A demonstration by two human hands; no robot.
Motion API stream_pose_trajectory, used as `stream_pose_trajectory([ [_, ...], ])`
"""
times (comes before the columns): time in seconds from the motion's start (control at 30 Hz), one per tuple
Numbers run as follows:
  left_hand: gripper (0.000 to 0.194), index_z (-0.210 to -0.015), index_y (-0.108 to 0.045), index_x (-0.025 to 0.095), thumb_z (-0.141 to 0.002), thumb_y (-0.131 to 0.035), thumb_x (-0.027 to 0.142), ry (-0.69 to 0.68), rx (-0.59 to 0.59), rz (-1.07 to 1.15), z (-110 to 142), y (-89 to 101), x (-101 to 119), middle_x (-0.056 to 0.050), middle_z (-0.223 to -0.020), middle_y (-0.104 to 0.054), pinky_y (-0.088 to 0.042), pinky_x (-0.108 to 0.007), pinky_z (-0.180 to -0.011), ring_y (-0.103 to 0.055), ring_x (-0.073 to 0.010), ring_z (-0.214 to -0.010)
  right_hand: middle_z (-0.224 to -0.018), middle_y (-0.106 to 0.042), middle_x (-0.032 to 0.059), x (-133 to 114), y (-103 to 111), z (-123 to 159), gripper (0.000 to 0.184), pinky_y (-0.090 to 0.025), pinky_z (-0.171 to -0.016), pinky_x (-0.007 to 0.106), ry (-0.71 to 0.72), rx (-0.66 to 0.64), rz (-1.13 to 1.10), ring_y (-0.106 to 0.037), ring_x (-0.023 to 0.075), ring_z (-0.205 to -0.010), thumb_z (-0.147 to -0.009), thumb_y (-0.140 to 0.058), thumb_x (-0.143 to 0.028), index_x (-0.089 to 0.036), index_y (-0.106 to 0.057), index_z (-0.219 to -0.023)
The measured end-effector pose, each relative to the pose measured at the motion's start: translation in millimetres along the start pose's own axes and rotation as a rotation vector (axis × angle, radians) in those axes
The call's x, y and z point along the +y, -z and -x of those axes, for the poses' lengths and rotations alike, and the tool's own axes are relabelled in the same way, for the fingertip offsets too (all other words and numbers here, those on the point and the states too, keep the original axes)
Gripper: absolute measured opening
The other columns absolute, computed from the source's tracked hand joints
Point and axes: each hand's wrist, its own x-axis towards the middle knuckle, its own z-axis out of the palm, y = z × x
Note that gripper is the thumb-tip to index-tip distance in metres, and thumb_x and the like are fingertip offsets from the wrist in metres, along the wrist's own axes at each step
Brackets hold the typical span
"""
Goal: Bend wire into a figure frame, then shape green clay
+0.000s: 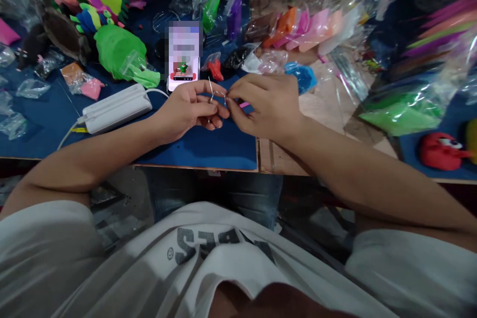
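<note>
Thin wire point(210, 87): seems one piece, blurred; held above the table point(223, 151), near its front edge, just left of the seam where blue top meets bare wood. Long axis mostly crosswise, roughly along that edge; one thin end juts up and away from the wearer, leaning slightly left.

Left hand point(192, 107): thumb and fingers closed on the wire, other fingers curled beneath. Right hand point(266, 102): thumb and forefinger narrow, pinching the wire's right end.

Counted: one phone point(184, 57), lit, beyond the left hand; one white box point(117, 108), slanted, left of it; one large green lump point(119, 52) farther back; one red figure point(441, 151) with eyes, toward the front right corner.
</note>
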Motion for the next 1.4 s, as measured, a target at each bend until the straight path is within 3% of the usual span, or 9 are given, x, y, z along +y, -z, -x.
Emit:
stream_pose_trajectory([
  [0.1,0.021,-0.114,-0.075,0.017,-0.106,-0.084,0.034,-0.02,0.017,-0.041,-4,6.6,0,-0.008,-0.092,-0.087,-0.05,-0.025,-0.054,-0.07,-0.0106,-0.057,-0.101,-0.084,0.0059,-4,-2,1,0.011,-0.058,-0.085,0.044,0.089,0.042,0.139,-0.076,0.0279,-0.091,-0.097,-0.084,-0.032,-0.028,-0.077,-0.09],
  [0.2,0.034,-0.106,-0.075,0.018,-0.114,-0.079,0.05,-0.054,0.031,-0.101,-8,10.6,-4,-0.006,-0.085,-0.082,-0.041,-0.026,-0.051,-0.059,-0.0075,-0.05,-0.091,-0.082,0.0039,-11,-4,1,0.011,-0.054,-0.077,0.041,0.106,0.045,0.109,-0.071,0.024,-0.08,-0.096,-0.084,-0.032,-0.028,-0.077,-0.088],
  [0.37,0.047,-0.11,-0.072,0.022,-0.119,-0.068,0.068,-0.107,0.081,-0.214,-10,10.8,-10,-0.002,-0.078,-0.076,-0.037,-0.027,-0.05,-0.055,-0.0082,-0.048,-0.076,-0.074,-0.001,-15,-9,1,0.023,-0.051,-0.065,0.034,-0.068,-0.015,-0.176,-0.064,0.0174,-0.066,-0.1,-0.089,-0.033,-0.027,-0.073,-0.084],
  [0.53,0.052,-0.102,-0.063,0.024,-0.116,-0.069,0.074,-0.146,0.077,-0.263,-10,9.2,-9,0.001,-0.071,-0.071,-0.03,-0.029,-0.049,-0.046,-0.0075,-0.045,-0.091,-0.085,0.002,-7,-12,-4,0.02,-0.064,-0.063,0.03,-0.223,-0.15,-0.576,-0.079,0.019,-0.075,-0.094,-0.096,-0.034,-0.024,-0.08,-0.1],
  [0.77,0.061,-0.095,-0.058,0.026,-0.106,-0.08,0.081,-0.169,-0.025,-0.173,-7,5.8,-7,0.0,-0.07,-0.071,-0.026,-0.03,-0.048,-0.043,-0.0084,-0.045,-0.081,-0.084,0.005,-10,-7,-10,0.045,-0.06,-0.056,0.024,-0.275,-0.319,-0.722,-0.072,0.013,-0.061,-0.102,-0.097,-0.057,-0.019,-0.078,-0.087],
  [0.9,0.057,-0.092,-0.059,0.025,-0.11,-0.079,0.075,-0.153,-0.05,-0.255,-4,4.1,-1,-0.001,-0.068,-0.073,-0.025,-0.029,-0.047,-0.045,-0.0081,-0.045,-0.06,-0.067,-0.0034,-17,-6,-11,0.054,-0.045,-0.046,0.023,-0.304,-0.306,-0.71,-0.055,0.0096,-0.049,-0.1,-0.099,-0.054,-0.022,-0.066,-0.072],
  [1.07,0.036,-0.09,-0.059,0.021,-0.112,-0.08,0.041,-0.066,-0.079,-0.34,1,0.4,10,-0.001,-0.07,-0.078,-0.029,-0.024,-0.049,-0.045,-0.0049,-0.045,-0.053,-0.055,-0.0068,-27,6,-12,0.047,-0.03,-0.046,0.027,-0.306,-0.35,-0.555,-0.041,0.0079,-0.046,-0.099,-0.092,-0.037,-0.023,-0.062,-0.067],
  [1.23,0.021,-0.087,-0.063,0.02,-0.105,-0.075,0.019,-0.037,-0.176,-0.421,4,0.5,13,-0.003,-0.072,-0.083,-0.031,-0.023,-0.051,-0.053,-0.0075,-0.05,-0.056,-0.051,-0.0064,-38,15,-13,0.036,-0.028,-0.052,0.03,-0.226,-0.442,-0.315,-0.039,0.0096,-0.054,-0.093,-0.085,-0.02,-0.023,-0.062,-0.066],
  [1.4,0.024,-0.088,-0.065,0.021,-0.106,-0.079,0.024,-0.088,-0.13,-0.447,2,2.4,10,-0.002,-0.074,-0.083,-0.032,-0.024,-0.052,-0.057,-0.0084,-0.051,-0.055,-0.058,-0.0055,-31,21,-14,0.032,-0.029,-0.048,0.031,-0.274,-0.403,-0.334,-0.044,0.0104,-0.051,-0.093,-0.085,-0.021,-0.025,-0.066,-0.068],
])
